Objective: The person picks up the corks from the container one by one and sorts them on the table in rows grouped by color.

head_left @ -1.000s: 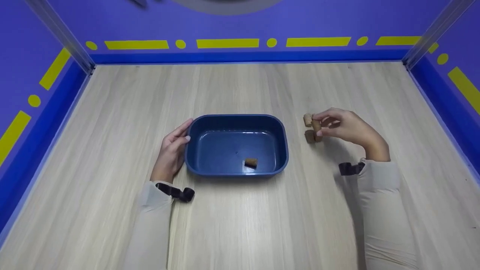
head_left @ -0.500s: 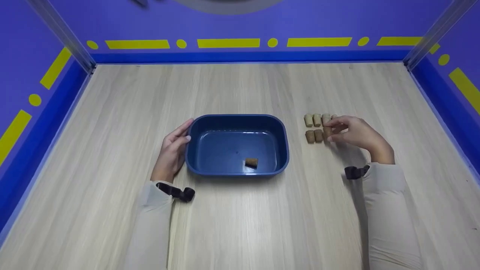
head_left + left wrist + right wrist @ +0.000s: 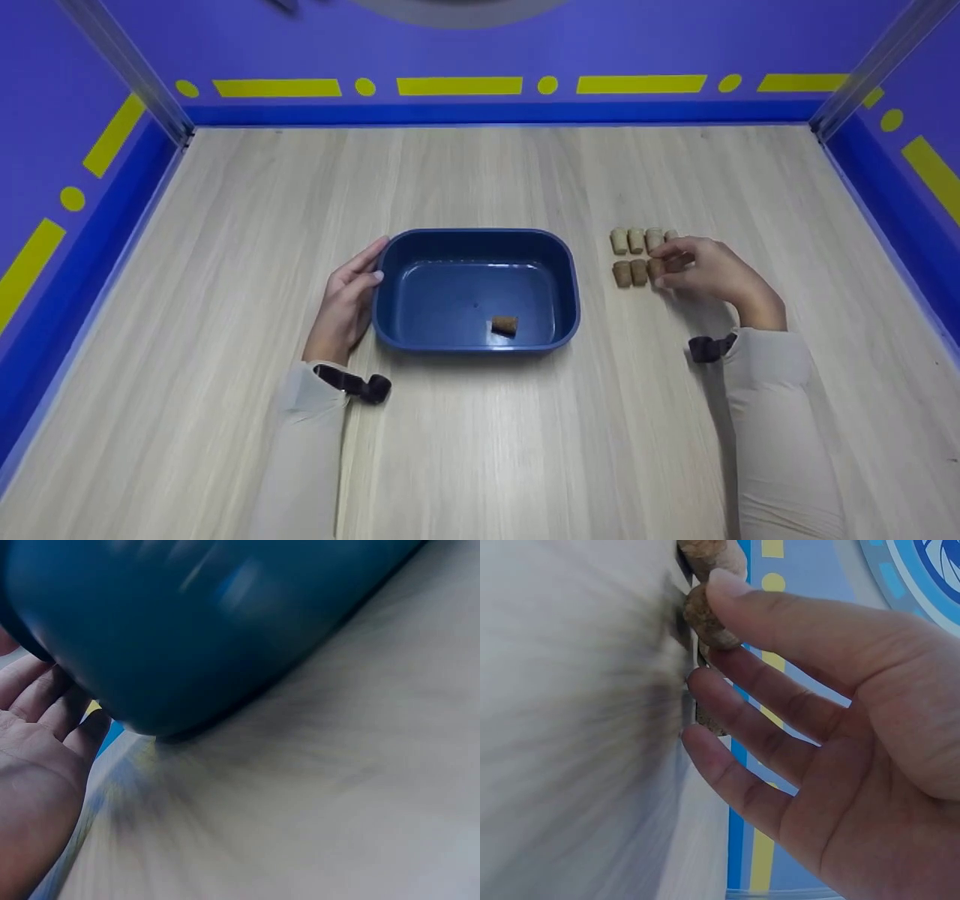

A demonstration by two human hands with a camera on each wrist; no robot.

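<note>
My left hand (image 3: 343, 307) rests against the left side of a dark blue plastic tub (image 3: 474, 351), its thumb tip at the rim. Fairly straight fingers lie along the outer wall under the rim in the left wrist view. One brown cork (image 3: 505, 325) lies on its side inside the tub. Between thumb and forefinger my right hand (image 3: 716, 274) pinches another brown cork (image 3: 703, 619), at the right end of a near row. Its other fingers are spread below in the right wrist view. Two brown corks (image 3: 630, 273) stand beside the pinched one.
Behind the brown corks is a row of paler corks (image 3: 636, 241), its right end partly covered by my right hand. The wooden tabletop (image 3: 465, 450) is bounded by blue-purple walls (image 3: 480, 52) with yellow marks at the back and sides.
My right hand has shifted right and slightly toward me along the corks, uncovering more of both rows, then stays nearly still pinching a cork. The left hand and tub have not moved.
</note>
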